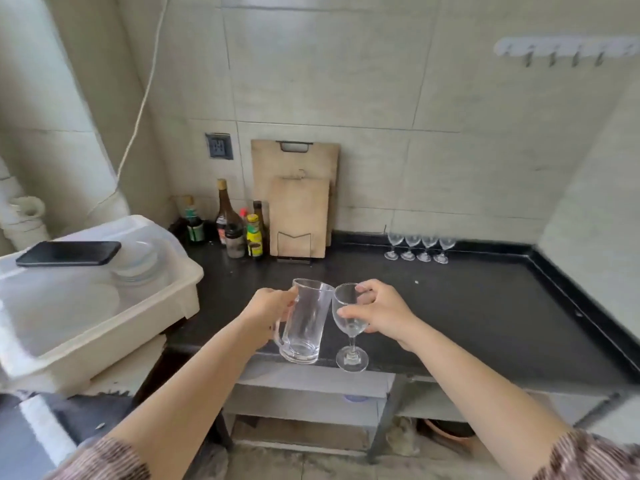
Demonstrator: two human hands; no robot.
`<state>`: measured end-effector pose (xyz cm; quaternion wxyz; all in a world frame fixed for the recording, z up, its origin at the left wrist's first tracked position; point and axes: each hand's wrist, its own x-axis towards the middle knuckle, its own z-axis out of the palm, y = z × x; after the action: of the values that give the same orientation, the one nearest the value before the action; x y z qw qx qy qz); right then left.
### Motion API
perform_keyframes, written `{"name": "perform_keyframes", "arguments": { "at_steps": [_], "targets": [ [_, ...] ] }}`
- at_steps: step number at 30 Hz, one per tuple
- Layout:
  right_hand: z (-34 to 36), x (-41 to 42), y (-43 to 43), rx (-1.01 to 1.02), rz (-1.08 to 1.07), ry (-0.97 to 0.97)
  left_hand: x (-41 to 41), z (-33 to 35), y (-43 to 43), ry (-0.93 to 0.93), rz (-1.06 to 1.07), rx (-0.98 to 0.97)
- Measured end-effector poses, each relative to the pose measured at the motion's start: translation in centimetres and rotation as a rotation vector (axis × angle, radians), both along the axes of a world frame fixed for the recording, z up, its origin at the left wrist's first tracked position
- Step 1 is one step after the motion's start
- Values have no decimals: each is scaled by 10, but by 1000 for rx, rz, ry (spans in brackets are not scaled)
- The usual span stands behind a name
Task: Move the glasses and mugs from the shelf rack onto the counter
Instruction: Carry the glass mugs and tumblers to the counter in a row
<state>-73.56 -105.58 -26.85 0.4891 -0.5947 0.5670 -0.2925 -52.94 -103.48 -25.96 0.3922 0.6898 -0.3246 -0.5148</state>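
four wine glasses point(419, 249) on counter point(485, 306) | left hand point(268, 308) fingers clamped on one mug point(306, 322) | right hand point(381, 311), one wine glass point(350, 327)

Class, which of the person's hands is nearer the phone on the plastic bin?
Left. The left hand, holding the mug, is nearer the phone; the right hand is farther right.

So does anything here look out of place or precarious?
One thing: a black smartphone lies on the translucent lid of the cream plastic dish tub, an odd perch beside a kitchen worktop. Otherwise nothing looks spilled or broken; the clear glass mug and clear wine glass are both held upright.
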Motion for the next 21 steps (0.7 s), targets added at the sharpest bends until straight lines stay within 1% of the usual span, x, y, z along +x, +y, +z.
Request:
{"name": "perform_keyframes", "arguments": {
  "at_steps": [3,7,11,15,21],
  "targets": [
    [-14,-30,-38,-1,-92,35,-32,-15,-53,24,-54,44],
    [-30,-67,-80,2,-162,74,-72,-35,-105,148,-95,106],
    [-48,-100,-123,5,-211,78,-110,-56,-149,290,-39,144],
    [-65,-142,-186,20,-220,101,-154,-78,-208,381,11,166],
    [-86,-212,-286,54,-225,143,-226,-97,-294,397,124,154]
  ]
}}
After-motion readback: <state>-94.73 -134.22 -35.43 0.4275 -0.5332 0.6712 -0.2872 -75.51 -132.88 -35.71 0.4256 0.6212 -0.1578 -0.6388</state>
